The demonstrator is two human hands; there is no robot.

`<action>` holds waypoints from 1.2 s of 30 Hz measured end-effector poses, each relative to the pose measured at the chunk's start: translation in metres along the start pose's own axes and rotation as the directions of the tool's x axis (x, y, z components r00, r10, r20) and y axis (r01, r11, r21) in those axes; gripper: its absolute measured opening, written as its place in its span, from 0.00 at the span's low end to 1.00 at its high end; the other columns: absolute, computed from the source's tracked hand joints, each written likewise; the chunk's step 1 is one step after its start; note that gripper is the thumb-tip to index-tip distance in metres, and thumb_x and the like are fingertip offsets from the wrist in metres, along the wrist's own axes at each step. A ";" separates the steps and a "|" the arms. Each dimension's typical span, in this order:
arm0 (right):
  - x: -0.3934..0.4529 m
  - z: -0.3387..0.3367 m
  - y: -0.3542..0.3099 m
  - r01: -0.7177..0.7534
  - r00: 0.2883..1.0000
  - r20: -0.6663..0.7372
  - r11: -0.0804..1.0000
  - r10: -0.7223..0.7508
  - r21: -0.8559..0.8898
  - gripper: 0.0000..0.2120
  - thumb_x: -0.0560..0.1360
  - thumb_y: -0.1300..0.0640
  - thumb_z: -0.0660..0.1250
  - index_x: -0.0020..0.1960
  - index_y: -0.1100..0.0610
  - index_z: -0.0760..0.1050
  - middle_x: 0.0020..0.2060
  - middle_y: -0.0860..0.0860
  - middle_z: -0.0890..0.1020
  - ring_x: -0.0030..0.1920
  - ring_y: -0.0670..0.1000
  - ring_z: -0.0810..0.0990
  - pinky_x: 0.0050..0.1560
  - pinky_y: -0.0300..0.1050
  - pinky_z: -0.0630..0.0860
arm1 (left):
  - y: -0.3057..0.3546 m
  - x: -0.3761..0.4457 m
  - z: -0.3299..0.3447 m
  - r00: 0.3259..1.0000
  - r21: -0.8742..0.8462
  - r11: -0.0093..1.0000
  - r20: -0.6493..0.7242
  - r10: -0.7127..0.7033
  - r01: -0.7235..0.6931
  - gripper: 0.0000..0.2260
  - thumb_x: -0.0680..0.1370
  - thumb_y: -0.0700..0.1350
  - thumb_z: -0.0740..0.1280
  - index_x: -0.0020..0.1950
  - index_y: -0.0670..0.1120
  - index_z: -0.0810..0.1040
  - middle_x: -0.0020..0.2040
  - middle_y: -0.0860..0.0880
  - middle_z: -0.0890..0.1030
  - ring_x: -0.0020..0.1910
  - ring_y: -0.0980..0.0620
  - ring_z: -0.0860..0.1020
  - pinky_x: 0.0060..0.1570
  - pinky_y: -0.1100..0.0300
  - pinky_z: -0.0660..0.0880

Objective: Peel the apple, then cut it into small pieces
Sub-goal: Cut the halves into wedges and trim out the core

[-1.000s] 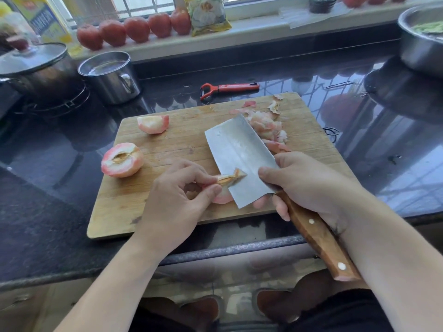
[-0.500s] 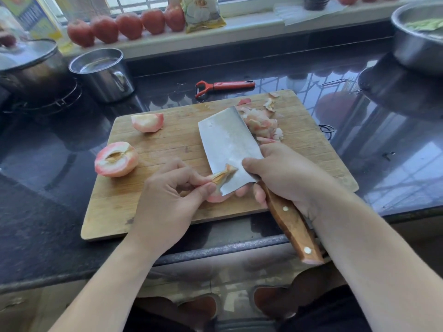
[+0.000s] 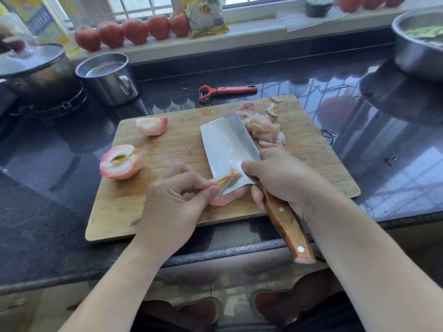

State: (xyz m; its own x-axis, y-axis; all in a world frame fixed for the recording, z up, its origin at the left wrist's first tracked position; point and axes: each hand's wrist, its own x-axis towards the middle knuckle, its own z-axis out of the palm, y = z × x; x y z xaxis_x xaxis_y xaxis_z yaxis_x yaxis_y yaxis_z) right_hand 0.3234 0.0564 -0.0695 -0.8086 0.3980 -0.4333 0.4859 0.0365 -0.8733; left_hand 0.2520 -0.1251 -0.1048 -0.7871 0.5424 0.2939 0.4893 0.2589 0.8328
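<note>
left hand [image 3: 172,207] pinching apple piece [image 3: 224,188]

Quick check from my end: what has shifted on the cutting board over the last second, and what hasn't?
Little has changed. The right hand still grips the cleaver, its blade working the core out of the apple piece that the left hand pinches; the core sliver lies slightly further up the blade. The apple half, apple quarter, peel pile and peeler stayed put.
</note>
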 end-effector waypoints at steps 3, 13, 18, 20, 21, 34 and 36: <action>0.003 0.003 -0.003 0.023 1.000 -0.012 0.999 -0.023 -0.022 0.07 0.81 0.57 0.60 0.55 0.59 0.73 0.23 0.54 0.77 0.22 0.51 0.74 0.28 0.46 0.74 | 0.001 0.001 0.000 1.000 0.003 1.000 -0.009 -0.010 0.010 0.05 0.73 0.38 0.79 0.42 0.48 0.88 0.41 0.53 0.80 0.44 0.51 0.80 0.43 0.63 0.74; 0.002 0.000 -0.010 0.054 0.998 -0.027 0.996 -0.056 -0.075 0.07 0.80 0.58 0.59 0.54 0.58 0.74 0.24 0.54 0.78 0.26 0.54 0.76 0.32 0.50 0.75 | 0.009 0.002 0.005 1.000 0.146 0.989 -0.024 0.009 -0.005 0.06 0.75 0.44 0.77 0.46 0.55 0.83 0.45 0.57 0.82 0.49 0.54 0.80 0.50 0.66 0.73; 0.003 -0.001 -0.018 0.059 0.997 -0.046 0.996 -0.063 -0.074 0.10 0.81 0.58 0.58 0.59 0.61 0.71 0.21 0.53 0.77 0.24 0.53 0.76 0.29 0.46 0.72 | 0.027 0.013 0.004 0.972 0.400 0.888 0.034 0.231 -0.225 0.06 0.74 0.40 0.77 0.49 0.48 0.84 0.43 0.56 0.81 0.45 0.54 0.78 0.48 0.57 0.75; 0.004 0.002 -0.018 0.053 0.997 -0.055 0.994 -0.058 -0.096 0.10 0.81 0.58 0.58 0.59 0.61 0.72 0.22 0.54 0.77 0.22 0.51 0.76 0.26 0.42 0.72 | 0.029 0.017 0.004 0.987 0.377 0.912 0.056 0.153 -0.163 0.06 0.75 0.40 0.76 0.49 0.50 0.85 0.43 0.57 0.82 0.46 0.58 0.78 0.48 0.60 0.74; 0.005 0.004 -0.016 0.054 0.996 -0.060 0.994 -0.059 -0.094 0.11 0.81 0.59 0.58 0.60 0.62 0.72 0.23 0.54 0.78 0.22 0.51 0.76 0.25 0.41 0.72 | 0.028 0.018 0.003 0.994 0.357 0.928 0.057 0.088 -0.103 0.07 0.75 0.41 0.76 0.50 0.52 0.85 0.44 0.58 0.82 0.47 0.59 0.78 0.49 0.62 0.74; 0.008 0.010 -0.009 0.061 0.997 -0.048 0.995 -0.065 -0.076 0.13 0.80 0.60 0.57 0.62 0.62 0.71 0.24 0.57 0.78 0.21 0.51 0.75 0.27 0.42 0.72 | 0.036 0.034 -0.002 0.955 0.469 0.878 0.203 -0.218 0.100 0.16 0.77 0.40 0.72 0.60 0.58 0.83 0.49 0.57 0.75 0.49 0.58 0.74 0.52 0.59 0.71; 0.008 0.009 -0.008 0.060 0.997 -0.046 0.996 -0.064 -0.071 0.11 0.79 0.61 0.57 0.59 0.62 0.71 0.23 0.57 0.78 0.19 0.51 0.73 0.25 0.39 0.70 | 0.038 0.034 -0.002 0.948 0.456 0.882 0.213 -0.237 0.118 0.15 0.77 0.39 0.71 0.55 0.58 0.82 0.49 0.57 0.73 0.49 0.60 0.74 0.49 0.61 0.69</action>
State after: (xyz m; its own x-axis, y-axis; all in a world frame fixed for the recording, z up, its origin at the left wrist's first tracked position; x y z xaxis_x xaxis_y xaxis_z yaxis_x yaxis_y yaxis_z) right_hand 0.3105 0.0510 -0.0678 -0.8217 0.4368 -0.3661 0.4585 0.1252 -0.8798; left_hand 0.2429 -0.0982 -0.0617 -0.7821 0.6229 -0.0181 0.5101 0.6566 0.5556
